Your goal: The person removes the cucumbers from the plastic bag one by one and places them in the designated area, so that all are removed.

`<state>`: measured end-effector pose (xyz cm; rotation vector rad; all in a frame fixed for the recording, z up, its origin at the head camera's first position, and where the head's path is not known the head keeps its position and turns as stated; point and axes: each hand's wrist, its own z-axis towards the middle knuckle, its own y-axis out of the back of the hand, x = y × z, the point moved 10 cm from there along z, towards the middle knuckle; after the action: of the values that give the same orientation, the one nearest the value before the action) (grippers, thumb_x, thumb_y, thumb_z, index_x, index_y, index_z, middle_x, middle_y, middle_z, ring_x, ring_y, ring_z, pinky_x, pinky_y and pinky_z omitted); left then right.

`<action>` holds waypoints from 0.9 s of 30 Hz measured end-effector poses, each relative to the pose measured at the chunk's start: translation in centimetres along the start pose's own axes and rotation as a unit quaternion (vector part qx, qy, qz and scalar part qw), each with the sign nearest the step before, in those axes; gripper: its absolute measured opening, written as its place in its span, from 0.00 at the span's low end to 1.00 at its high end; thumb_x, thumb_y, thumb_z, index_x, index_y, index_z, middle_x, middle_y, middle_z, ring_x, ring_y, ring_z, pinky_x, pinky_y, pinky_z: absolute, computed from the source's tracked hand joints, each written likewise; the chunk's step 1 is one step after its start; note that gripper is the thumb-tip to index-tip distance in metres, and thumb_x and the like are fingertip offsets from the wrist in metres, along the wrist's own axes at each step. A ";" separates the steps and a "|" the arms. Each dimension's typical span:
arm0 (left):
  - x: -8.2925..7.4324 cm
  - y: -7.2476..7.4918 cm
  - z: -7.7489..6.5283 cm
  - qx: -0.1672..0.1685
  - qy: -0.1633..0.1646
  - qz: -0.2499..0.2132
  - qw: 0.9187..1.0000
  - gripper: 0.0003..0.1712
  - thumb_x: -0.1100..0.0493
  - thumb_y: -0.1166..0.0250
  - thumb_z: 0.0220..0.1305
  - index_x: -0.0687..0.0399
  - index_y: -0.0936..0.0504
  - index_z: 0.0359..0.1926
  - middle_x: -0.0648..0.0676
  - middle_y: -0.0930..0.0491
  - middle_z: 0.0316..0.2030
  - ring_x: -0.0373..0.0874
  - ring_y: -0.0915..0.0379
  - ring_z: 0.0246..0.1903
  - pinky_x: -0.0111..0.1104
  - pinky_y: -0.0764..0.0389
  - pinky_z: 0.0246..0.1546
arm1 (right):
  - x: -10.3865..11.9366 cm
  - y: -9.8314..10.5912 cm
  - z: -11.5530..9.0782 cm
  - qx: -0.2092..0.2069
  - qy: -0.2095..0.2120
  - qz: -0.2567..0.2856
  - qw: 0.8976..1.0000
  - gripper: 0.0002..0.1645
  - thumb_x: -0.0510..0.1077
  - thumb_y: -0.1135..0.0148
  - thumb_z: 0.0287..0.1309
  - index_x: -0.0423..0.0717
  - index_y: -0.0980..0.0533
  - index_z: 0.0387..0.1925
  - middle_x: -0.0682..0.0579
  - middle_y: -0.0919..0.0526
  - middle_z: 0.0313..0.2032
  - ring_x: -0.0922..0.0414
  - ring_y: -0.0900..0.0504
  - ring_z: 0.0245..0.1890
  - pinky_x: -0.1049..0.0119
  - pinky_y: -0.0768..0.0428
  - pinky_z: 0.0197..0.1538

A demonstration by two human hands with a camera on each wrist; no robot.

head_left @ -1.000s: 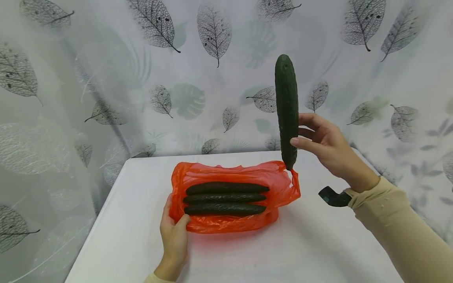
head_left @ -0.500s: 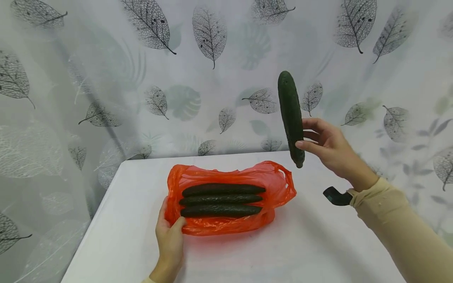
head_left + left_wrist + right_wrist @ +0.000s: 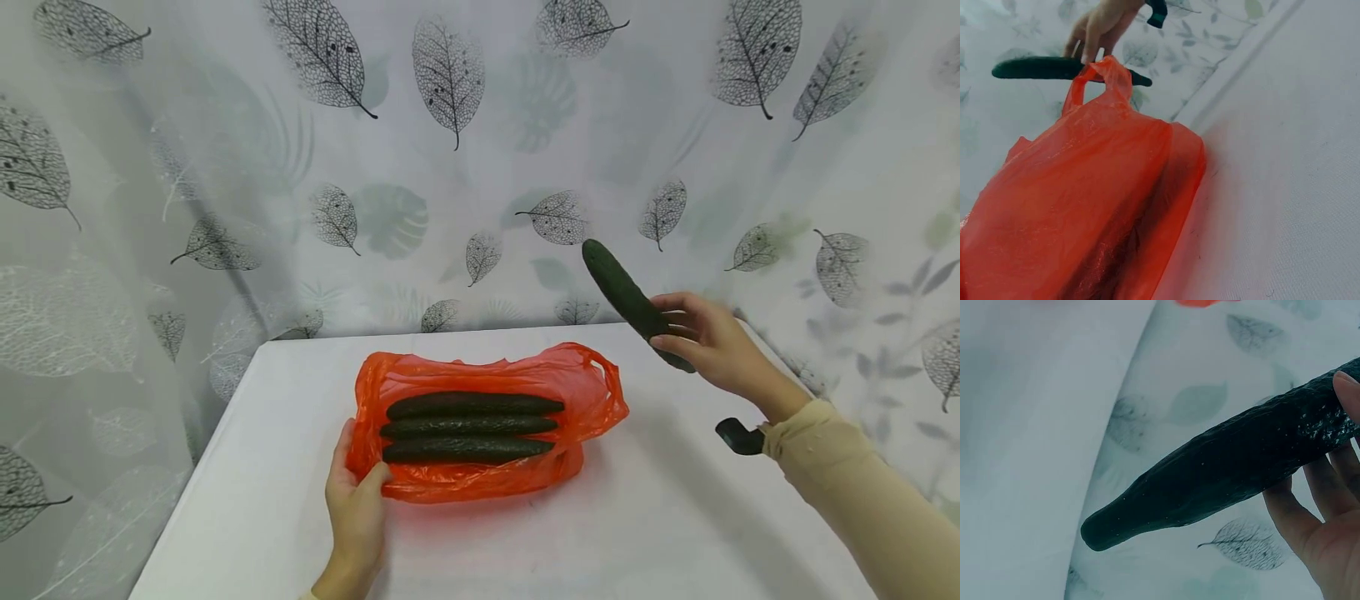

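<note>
My right hand [image 3: 708, 342] pinches a dark green cucumber [image 3: 622, 287] near its lower end, thumb on one side and fingers on the other. The cucumber is tilted, its far end up and to the left, above the table's back right. In the right wrist view the cucumber [image 3: 1229, 456] fills the middle, its narrow end bare. My left hand [image 3: 356, 504] grips the left end of a red plastic bag [image 3: 487, 483], thumb on the near edge. Three cucumbers [image 3: 471, 427] lie side by side in the bag's opening. The left wrist view shows the bag [image 3: 1085, 200] close up, its handle loop rising.
The white table [image 3: 600, 533] carries the bag near its middle. A curtain with leaf prints [image 3: 480, 183] hangs behind the table and along its sides. A black strap-like piece [image 3: 741, 437] sticks out from the right sleeve [image 3: 847, 483].
The right hand has moved right and down with the cucumber, whose lower end has come away from the bag's handle. The cucumber has tipped from upright to slanted left. The left hand keeps its grip.
</note>
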<state>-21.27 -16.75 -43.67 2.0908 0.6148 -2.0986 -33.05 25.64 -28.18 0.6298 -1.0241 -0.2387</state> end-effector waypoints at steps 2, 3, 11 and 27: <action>0.0 0.1 0.0 0.000 0.001 0.000 1.000 0.47 0.75 0.52 0.65 0.48 0.54 0.81 0.46 0.47 0.76 0.47 0.45 0.71 0.33 0.27 0.59 | -0.9 0.2 -0.3 -0.002 -0.011 -0.023 1.000 0.28 0.28 0.36 0.61 0.28 0.32 0.62 0.33 0.26 0.57 0.43 0.19 0.55 0.81 0.23 0.47; 0.0 0.1 0.0 0.000 0.001 0.002 1.000 0.47 0.75 0.52 0.65 0.48 0.54 0.81 0.46 0.47 0.76 0.47 0.45 0.71 0.33 0.27 0.59 | -1.3 0.4 -0.5 -0.003 -0.015 -0.038 0.999 0.28 0.28 0.36 0.61 0.29 0.32 0.62 0.32 0.26 0.57 0.38 0.20 0.56 0.82 0.24 0.47; 0.1 0.2 0.1 -0.003 0.004 0.000 1.000 0.47 0.76 0.52 0.64 0.49 0.54 0.81 0.47 0.47 0.76 0.47 0.45 0.71 0.32 0.28 0.60 | -4.9 1.0 -1.9 0.012 0.000 -0.203 0.979 0.29 0.29 0.33 0.59 0.32 0.30 0.61 0.34 0.23 0.54 0.34 0.21 0.51 0.49 0.18 0.50; 0.3 0.7 0.3 -0.001 0.009 0.001 1.000 0.42 0.72 0.55 0.69 0.49 0.53 0.81 0.43 0.46 0.76 0.41 0.46 0.71 0.31 0.34 0.67 | -11.8 -0.3 -5.0 0.092 0.004 -0.338 0.937 0.27 0.29 0.31 0.55 0.41 0.28 0.56 0.46 0.22 0.52 0.43 0.19 0.50 0.45 0.19 0.48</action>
<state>-21.33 -17.42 -44.08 2.1102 0.6182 -2.0797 -34.77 32.79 -38.70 1.1449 -0.7954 -0.7473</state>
